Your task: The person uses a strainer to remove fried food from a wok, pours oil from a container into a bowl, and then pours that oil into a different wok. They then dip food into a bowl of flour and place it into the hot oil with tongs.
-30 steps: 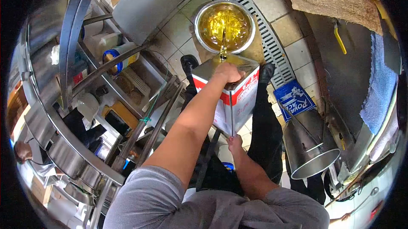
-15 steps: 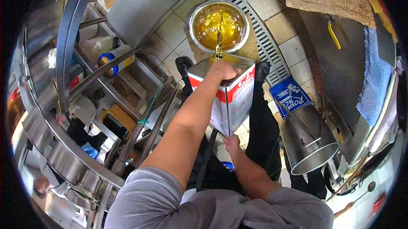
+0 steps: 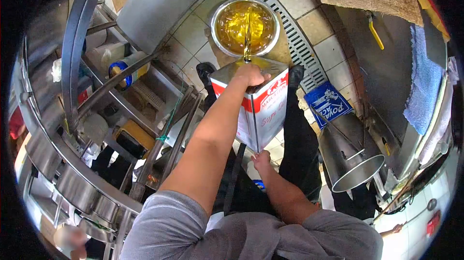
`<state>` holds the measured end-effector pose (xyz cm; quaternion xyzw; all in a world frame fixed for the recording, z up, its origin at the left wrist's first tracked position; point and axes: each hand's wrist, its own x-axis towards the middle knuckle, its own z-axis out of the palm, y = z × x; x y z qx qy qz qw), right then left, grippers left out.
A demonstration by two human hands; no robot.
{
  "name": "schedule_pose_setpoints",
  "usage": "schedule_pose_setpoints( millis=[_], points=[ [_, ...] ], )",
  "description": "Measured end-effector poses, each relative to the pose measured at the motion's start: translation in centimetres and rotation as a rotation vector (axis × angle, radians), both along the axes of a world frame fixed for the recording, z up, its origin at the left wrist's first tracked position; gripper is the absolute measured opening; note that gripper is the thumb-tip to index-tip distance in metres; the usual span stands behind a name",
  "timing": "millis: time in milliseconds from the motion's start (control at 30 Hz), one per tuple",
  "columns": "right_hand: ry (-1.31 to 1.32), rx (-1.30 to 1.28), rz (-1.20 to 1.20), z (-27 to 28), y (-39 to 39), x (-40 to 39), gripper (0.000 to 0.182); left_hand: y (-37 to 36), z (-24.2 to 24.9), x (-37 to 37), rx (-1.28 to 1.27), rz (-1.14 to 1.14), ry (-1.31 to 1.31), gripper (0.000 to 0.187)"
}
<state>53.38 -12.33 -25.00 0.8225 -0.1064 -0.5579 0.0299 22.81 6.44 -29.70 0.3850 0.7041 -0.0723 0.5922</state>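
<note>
My left hand [image 3: 250,75] is wrapped round the handle on top of a large red and white tin [image 3: 263,115], which is tilted forward. Yellow oil [image 3: 247,35] streams from the tin's spout into a round metal bowl [image 3: 220,38] on the floor. The bowl holds a good deal of the oil. Down at the tin's lower rear corner, my right hand [image 3: 261,159] grips the edge from beneath. The tin hangs between my legs, just short of the bowl.
A floor drain grate [image 3: 302,57] runs past the bowl's right side. At the right are a blue bag [image 3: 328,105], a metal cylinder [image 3: 355,168] and a blue towel [image 3: 425,86]. Metal shelving [image 3: 111,91] with containers stands left. Another person's hand [image 3: 397,228] shows lower right.
The view has shifted slightly, and the bowl and tin appear a little further left. The stream still runs. Another person's hand at the lower right shows more clearly.
</note>
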Motion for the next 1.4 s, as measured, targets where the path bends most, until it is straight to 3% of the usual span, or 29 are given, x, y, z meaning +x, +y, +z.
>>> schedule_pose_setpoints(
  millis=[100, 433, 467, 533, 600, 833, 1100, 1233, 1267, 1333, 1400],
  points=[
    [-0.078, 0.009, 0.014, 0.6, 0.2, -1.1, 0.028, -0.2, -0.2, -0.2, 0.088, -0.022, 0.003, 0.069],
    [-0.118, -0.026, -0.003, -2.0, -2.8, 1.9, 0.014, -1.1, -0.8, -0.5, 0.023, 0.041, -0.060, 0.069],
    [0.016, 0.011, 0.235, -2.8, -3.9, 3.5, 0.014, -1.1, -0.8, -0.5, 0.037, 0.023, -0.057, 0.069],
    [0.156, 0.048, 0.468, -2.6, -3.6, 2.5, 0.014, -1.0, -0.4, -0.7, 0.049, 0.001, -0.050, 0.069],
    [-0.031, 0.019, 0.035, -2.5, -2.7, 1.3, 0.016, -1.3, 0.0, -0.4, 0.086, 0.031, -0.010, 0.061],
    [-0.084, 0.051, -0.072, -2.1, -2.9, 0.8, 0.020, -1.5, -1.1, 0.2, 0.070, 0.008, -0.038, 0.065],
    [-0.040, 0.039, -0.013, -2.5, -3.4, 2.1, 0.042, -1.9, -0.2, 0.5, 0.096, 0.081, -0.076, 0.065],
    [-0.045, 0.039, -0.027, -3.0, -4.7, 4.1, 0.038, -2.3, -0.9, 0.8, 0.084, 0.056, -0.075, 0.064],
    [0.075, 0.044, 0.255, -4.9, -7.1, 7.4, 0.035, -2.4, -1.0, 1.0, 0.087, 0.046, -0.075, 0.064],
    [0.195, 0.044, 0.539, -4.1, -6.6, 6.7, 0.033, -2.6, -1.4, 1.3, 0.089, 0.039, -0.076, 0.064],
    [-0.026, 0.017, -0.032, -2.1, -4.8, 3.7, 0.030, -2.8, -1.8, 1.5, 0.106, 0.026, -0.070, 0.064]
  ],
)
